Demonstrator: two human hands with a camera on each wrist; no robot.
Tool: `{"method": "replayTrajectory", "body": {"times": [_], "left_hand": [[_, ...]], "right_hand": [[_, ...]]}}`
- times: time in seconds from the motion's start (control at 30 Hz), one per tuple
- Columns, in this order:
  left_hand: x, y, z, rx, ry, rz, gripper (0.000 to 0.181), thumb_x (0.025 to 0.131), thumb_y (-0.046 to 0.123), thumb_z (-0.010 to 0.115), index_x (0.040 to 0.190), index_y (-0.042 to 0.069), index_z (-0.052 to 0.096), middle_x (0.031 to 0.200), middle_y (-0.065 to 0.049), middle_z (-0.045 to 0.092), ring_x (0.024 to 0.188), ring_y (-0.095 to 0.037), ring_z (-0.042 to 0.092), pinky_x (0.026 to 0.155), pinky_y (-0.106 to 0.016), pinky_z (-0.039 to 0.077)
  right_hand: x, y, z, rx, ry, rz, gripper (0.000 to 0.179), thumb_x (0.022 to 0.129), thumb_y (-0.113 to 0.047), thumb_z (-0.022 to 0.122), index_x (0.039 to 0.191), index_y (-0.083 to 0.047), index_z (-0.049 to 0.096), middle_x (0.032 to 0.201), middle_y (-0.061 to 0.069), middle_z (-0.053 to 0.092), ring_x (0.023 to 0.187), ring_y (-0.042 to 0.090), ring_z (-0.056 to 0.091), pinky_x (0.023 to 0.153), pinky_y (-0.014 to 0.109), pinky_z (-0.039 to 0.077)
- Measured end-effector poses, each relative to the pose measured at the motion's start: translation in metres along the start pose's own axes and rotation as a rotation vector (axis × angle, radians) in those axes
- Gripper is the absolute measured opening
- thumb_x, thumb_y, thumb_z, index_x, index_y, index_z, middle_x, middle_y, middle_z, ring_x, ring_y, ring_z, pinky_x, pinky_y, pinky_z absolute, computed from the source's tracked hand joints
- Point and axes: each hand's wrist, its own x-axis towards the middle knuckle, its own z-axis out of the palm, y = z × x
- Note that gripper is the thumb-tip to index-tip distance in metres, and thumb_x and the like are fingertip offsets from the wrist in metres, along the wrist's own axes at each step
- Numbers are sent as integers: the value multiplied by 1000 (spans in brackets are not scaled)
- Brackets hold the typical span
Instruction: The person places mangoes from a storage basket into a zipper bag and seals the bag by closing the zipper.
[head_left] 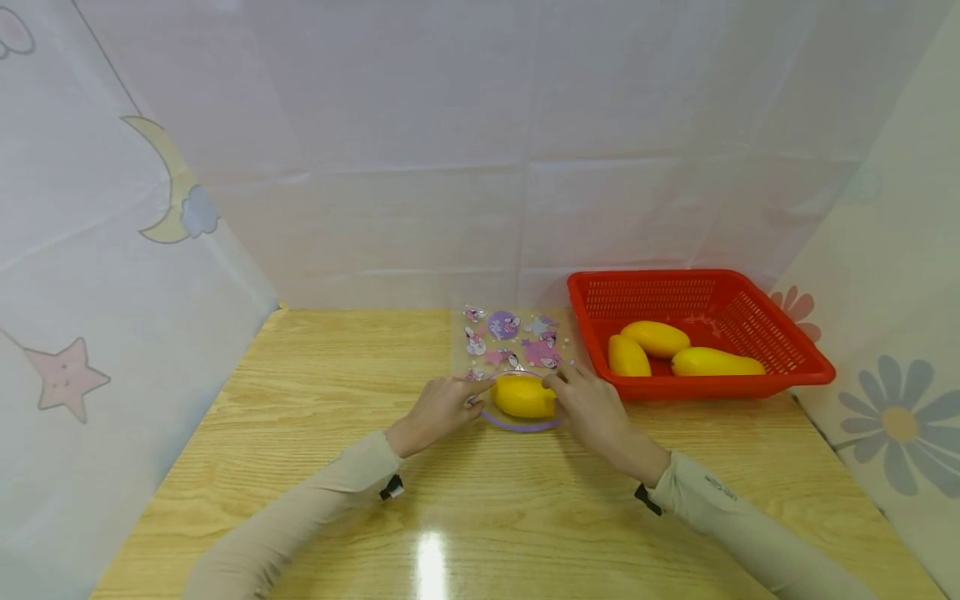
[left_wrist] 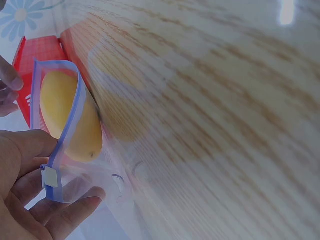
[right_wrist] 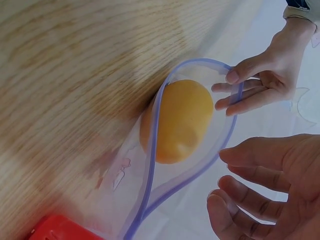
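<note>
A clear slider zip bag (head_left: 522,428) with a purple zip edge and cartoon prints lies on the table, its mouth spread toward me. A yellow mango (head_left: 522,397) sits just inside the mouth, as the left wrist view shows with the mango (left_wrist: 72,112) between the bag's two sides. My left hand (head_left: 448,405) pinches the mouth's left end near the white slider (left_wrist: 50,176). My right hand (head_left: 596,417) is at the opposite side, its fingers loosely bent; in the right wrist view one fingertip (right_wrist: 227,156) is right at the purple edge.
A red plastic basket (head_left: 705,387) stands at the right, close beside the bag. It holds several yellow fruits, among them a mango (head_left: 656,339) and a longer fruit (head_left: 716,362). A pale printed cloth (head_left: 405,225) hangs behind the wooden table (head_left: 330,367).
</note>
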Motion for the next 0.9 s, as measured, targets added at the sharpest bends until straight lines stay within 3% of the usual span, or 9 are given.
{"method": "replayTrajectory", "body": {"times": [0.5, 0.9], "left_hand": [[0, -1, 1, 10, -14, -7, 37, 85, 3, 73, 123, 5, 70, 56, 7, 52, 42, 1, 23, 38, -14, 21], [0, -2, 1, -3, -1, 0, 38, 85, 4, 73, 123, 5, 70, 62, 3, 61, 43, 0, 26, 38, -15, 23]], "right_hand": [[1, 5, -4, -3, 31, 6, 25, 75, -5, 84, 97, -9, 72, 94, 7, 57, 73, 26, 56, 49, 35, 50], [2, 12, -7, -28, 38, 10, 25, 76, -9, 86, 97, -8, 72, 90, 6, 57, 65, 22, 51, 47, 31, 47]]}}
